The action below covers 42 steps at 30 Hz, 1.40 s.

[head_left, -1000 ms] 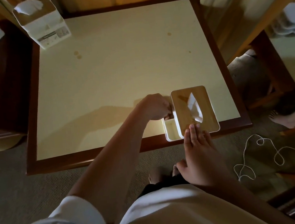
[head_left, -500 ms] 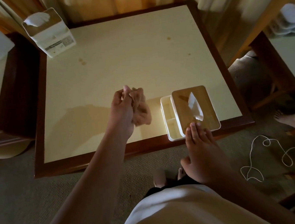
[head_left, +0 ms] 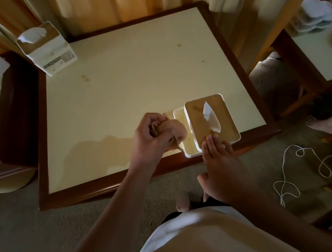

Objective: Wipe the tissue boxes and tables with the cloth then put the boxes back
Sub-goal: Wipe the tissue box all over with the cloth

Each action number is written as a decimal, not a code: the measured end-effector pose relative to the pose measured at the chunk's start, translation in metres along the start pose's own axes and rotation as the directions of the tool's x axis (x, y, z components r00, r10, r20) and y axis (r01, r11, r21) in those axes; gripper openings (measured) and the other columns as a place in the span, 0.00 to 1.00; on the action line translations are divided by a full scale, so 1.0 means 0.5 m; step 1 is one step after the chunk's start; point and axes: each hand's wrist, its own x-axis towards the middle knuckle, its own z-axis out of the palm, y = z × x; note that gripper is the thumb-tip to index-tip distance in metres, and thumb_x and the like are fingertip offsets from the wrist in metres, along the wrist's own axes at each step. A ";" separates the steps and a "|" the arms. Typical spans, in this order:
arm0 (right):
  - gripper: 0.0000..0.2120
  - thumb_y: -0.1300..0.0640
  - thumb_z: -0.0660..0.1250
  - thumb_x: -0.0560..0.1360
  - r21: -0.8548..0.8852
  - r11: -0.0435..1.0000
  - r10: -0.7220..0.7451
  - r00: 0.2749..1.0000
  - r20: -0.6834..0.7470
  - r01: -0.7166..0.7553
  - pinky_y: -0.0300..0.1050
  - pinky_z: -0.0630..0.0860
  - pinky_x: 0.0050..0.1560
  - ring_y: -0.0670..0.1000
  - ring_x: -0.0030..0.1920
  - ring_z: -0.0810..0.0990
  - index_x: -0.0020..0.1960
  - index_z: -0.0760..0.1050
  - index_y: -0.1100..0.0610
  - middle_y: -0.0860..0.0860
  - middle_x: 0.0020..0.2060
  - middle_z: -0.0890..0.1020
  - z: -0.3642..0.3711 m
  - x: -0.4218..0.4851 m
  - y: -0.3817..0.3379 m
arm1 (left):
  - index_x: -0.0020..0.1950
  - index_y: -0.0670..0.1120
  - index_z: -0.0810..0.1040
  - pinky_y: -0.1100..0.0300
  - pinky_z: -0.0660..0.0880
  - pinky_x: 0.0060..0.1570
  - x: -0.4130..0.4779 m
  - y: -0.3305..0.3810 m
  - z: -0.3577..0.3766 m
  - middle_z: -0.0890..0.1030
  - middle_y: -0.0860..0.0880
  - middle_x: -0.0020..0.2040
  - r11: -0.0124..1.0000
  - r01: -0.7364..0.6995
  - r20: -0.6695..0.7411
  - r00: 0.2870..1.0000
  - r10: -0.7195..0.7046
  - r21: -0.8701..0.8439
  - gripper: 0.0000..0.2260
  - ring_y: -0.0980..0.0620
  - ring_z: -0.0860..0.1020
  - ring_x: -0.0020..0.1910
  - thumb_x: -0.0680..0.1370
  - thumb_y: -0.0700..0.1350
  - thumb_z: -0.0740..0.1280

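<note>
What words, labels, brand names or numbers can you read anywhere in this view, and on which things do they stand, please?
No text can be read here.
Upright white tissue box at the table's far left corner: a printed label with dark lines and a small square code on its side, too small and blurred to read.
Wooden-lidded tissue box under the right hand: no print visible.
Cloth in the left hand: no print visible.

A: Is any lettering visible?
B: Only on the upright tissue box at the table's far left corner, which carries a printed label on its side
A: Can it be read?
B: No; the print is too small and blurred, and nothing else bears text
</note>
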 end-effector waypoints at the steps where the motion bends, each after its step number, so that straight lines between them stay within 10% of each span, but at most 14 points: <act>1: 0.40 0.47 0.71 0.68 0.008 1.000 0.002 1.000 -0.004 -0.002 0.68 0.70 0.72 0.67 0.74 0.71 0.73 0.71 0.70 0.68 0.73 0.72 0.002 0.000 -0.001 | 0.52 0.46 0.78 0.54 0.81 0.36 -0.005 0.004 0.007 0.82 0.49 0.46 0.996 -0.067 0.031 0.997 0.065 0.061 0.10 0.49 0.82 0.42 0.76 0.36 0.74; 4: 0.39 0.47 0.67 0.69 0.026 0.999 0.018 1.000 -0.013 -0.017 0.68 0.69 0.73 0.66 0.76 0.70 0.74 0.70 0.69 0.67 0.73 0.72 0.004 0.002 -0.006 | 0.49 0.47 0.79 0.56 0.79 0.39 -0.004 -0.008 0.035 0.80 0.53 0.42 0.917 -0.231 0.175 0.968 0.182 0.326 0.07 0.49 0.81 0.41 0.76 0.41 0.76; 7: 0.39 0.46 0.63 0.71 0.043 0.999 0.024 1.000 -0.018 -0.023 0.67 0.65 0.76 0.65 0.77 0.67 0.76 0.68 0.68 0.66 0.75 0.70 0.001 0.002 -0.007 | 0.54 0.50 0.83 0.54 0.73 0.50 0.006 -0.037 0.054 0.79 0.52 0.49 0.541 -0.409 0.364 0.911 0.195 0.735 0.06 0.49 0.77 0.51 0.78 0.47 0.72; 15: 0.39 0.46 0.64 0.72 0.049 0.998 0.033 0.999 0.005 -0.033 0.66 0.65 0.76 0.64 0.79 0.65 0.77 0.67 0.67 0.65 0.76 0.69 -0.002 0.000 -0.009 | 0.61 0.58 0.84 0.44 0.69 0.59 0.010 -0.026 0.077 0.75 0.49 0.59 0.258 -0.233 0.285 0.939 -0.191 0.938 0.14 0.46 0.72 0.63 0.82 0.57 0.62; 26: 0.38 0.48 0.67 0.71 0.044 0.997 0.066 0.997 -0.033 -0.064 0.67 0.66 0.76 0.64 0.77 0.67 0.76 0.68 0.68 0.66 0.75 0.70 -0.002 0.000 -0.019 | 0.63 0.56 0.80 0.43 0.75 0.64 0.053 -0.043 0.160 0.82 0.52 0.57 0.170 -0.082 0.158 0.849 -0.504 0.982 0.10 0.45 0.80 0.59 0.82 0.52 0.64; 31: 0.38 0.48 0.70 0.71 0.044 0.997 0.068 0.996 -0.065 -0.065 0.67 0.67 0.75 0.65 0.77 0.68 0.75 0.69 0.68 0.66 0.74 0.71 0.002 0.002 -0.022 | 0.57 0.53 0.84 0.50 0.73 0.51 0.020 -0.048 0.118 0.77 0.54 0.43 0.204 -0.194 0.243 0.938 -0.249 0.959 0.13 0.48 0.79 0.47 0.83 0.57 0.63; 36: 0.37 0.48 0.65 0.69 0.058 0.996 0.072 0.994 -0.085 -0.067 0.68 0.68 0.73 0.66 0.74 0.71 0.72 0.73 0.68 0.67 0.72 0.74 0.009 0.004 -0.022 | 0.61 0.55 0.80 0.52 0.75 0.47 -0.031 -0.052 0.088 0.82 0.51 0.51 0.235 -0.312 0.321 0.947 -0.002 0.921 0.11 0.47 0.82 0.49 0.83 0.55 0.63; 42: 0.40 0.49 0.76 0.69 0.063 0.997 0.058 0.994 -0.089 -0.053 0.68 0.68 0.74 0.66 0.75 0.70 0.74 0.70 0.69 0.67 0.73 0.73 0.011 0.003 -0.020 | 0.69 0.51 0.76 0.55 0.70 0.38 -0.002 -0.035 0.124 0.78 0.50 0.44 0.168 -0.125 0.172 0.936 -0.306 0.978 0.15 0.46 0.78 0.43 0.85 0.51 0.58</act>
